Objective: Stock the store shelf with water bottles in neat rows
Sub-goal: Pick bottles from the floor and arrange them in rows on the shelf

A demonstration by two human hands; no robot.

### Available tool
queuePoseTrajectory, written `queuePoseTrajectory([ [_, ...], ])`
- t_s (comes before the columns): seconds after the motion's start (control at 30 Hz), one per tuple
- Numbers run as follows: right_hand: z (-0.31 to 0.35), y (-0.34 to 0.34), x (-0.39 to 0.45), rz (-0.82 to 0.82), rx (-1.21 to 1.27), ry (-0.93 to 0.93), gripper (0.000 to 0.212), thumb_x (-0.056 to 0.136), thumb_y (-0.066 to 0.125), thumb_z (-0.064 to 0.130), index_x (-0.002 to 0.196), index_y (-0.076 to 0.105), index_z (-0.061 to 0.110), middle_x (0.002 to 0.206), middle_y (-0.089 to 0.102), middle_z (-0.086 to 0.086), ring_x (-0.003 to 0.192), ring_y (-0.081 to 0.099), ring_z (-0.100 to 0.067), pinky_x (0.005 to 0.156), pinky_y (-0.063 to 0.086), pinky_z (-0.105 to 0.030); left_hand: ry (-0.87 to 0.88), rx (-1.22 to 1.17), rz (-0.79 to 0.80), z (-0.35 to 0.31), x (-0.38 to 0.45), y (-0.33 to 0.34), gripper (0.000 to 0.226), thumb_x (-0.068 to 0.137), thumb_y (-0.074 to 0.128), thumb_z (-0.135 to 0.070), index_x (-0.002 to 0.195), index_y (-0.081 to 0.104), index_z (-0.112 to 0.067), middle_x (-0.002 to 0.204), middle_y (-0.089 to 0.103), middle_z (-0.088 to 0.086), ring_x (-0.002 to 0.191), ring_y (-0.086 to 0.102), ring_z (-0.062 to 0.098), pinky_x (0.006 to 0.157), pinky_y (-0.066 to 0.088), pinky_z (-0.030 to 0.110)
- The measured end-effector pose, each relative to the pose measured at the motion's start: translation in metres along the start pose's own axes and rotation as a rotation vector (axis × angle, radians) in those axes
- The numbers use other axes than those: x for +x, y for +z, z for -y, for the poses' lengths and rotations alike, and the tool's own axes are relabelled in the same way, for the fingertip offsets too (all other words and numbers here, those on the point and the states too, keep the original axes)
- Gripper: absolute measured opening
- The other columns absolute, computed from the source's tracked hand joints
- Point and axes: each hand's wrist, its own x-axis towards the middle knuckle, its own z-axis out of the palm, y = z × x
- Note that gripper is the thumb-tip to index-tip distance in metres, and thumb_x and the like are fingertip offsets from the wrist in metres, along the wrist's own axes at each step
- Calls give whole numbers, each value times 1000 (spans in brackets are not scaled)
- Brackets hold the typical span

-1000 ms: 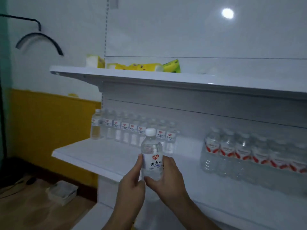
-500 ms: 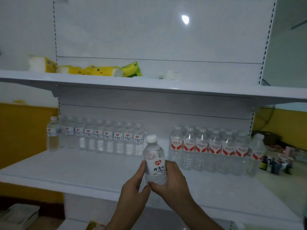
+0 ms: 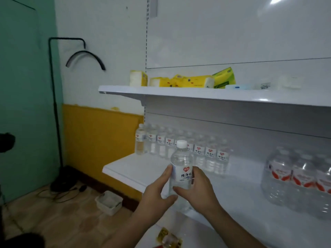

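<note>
View swung left; both hands [image 3: 155,191] grip one bottle [image 3: 181,169].

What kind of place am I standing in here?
Most likely a small shop, or a mock-up of one. White retail shelving carries a row of small labelled water bottles along its back, tissue packs sit on the shelf above, and both hands hold one more bottle upright in front of it.

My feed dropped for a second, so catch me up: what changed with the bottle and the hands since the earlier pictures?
Mostly the view swung: right half a second ago, now back left toward the shelf's end. Both hands, left hand and right hand, keep their grip on the upright water bottle, still held in front of the middle shelf, not set down. The back row of bottles is unchanged.
</note>
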Motion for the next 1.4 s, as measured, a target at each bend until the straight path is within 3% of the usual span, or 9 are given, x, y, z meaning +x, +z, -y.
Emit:
queuePoseTrajectory([
  [0.23,-4,85,52,56,47,12,60,55,78,46,108,53,32,103,62,13,92,62,-4,76,56,-32,-63,83,-48,53,23,-53,89,79,71,-5,145,22,-39,145,27,-31,134,25,-15,111,29,18],
  [0.4,-22,130,105,32,63,47,59,58,83,32,108,52,25,102,60,6,93,63,-10,74,57,-33,-77,145,-58,91,67,-65,90,80,73,-7,149,19,-28,148,24,-22,129,22,-19,100,21,-2],
  [0.57,-48,162,161,20,32,42,65,62,87,26,115,51,18,107,58,1,99,60,-15,79,55,-31,-113,214,-64,133,116,-75,91,80,74,-14,150,17,-30,147,23,-24,130,24,-13,90,18,-10],
  [0.77,-71,210,223,-25,-42,64,60,68,84,28,113,49,10,110,53,-6,102,57,-23,78,47,-29,-291,238,21,182,136,-87,83,78,76,-31,143,25,-42,133,39,-29,127,41,2,95,32,9],
  [0.93,-81,248,274,-98,-67,84,65,67,87,31,113,46,8,113,50,-8,103,58,-25,74,44,-26,-436,283,120,204,148,-88,77,84,68,-35,147,22,-36,137,36,-25,129,39,6,107,32,23],
  [1.07,-84,268,310,-177,-132,183,71,68,85,42,116,45,9,117,49,-8,108,57,-27,76,49,-35,-466,395,159,224,164,-87,88,81,68,-47,149,15,-36,153,26,-18,138,30,8,112,23,23],
  [1.2,-88,282,328,-265,-245,209,73,73,79,48,122,44,8,121,50,-10,110,55,-27,78,52,-39,-482,422,206,241,181,-85,90,76,68,-56,148,16,-39,151,32,-18,134,37,8,111,31,27],
  [1.3,-92,291,333,-232,-305,150,65,77,76,45,122,46,9,121,48,-8,111,55,-26,78,51,-38,-458,450,221,247,184,-84,89,78,66,-58,149,17,-37,150,33,-17,133,39,8,109,32,24],
  [1.4,-92,290,340,-189,-205,264,75,72,81,43,125,40,8,123,54,-9,112,58,-31,83,49,-41,-425,480,212,249,180,-83,87,80,64,-57,150,16,-35,151,31,-18,134,37,8,108,29,21],
])
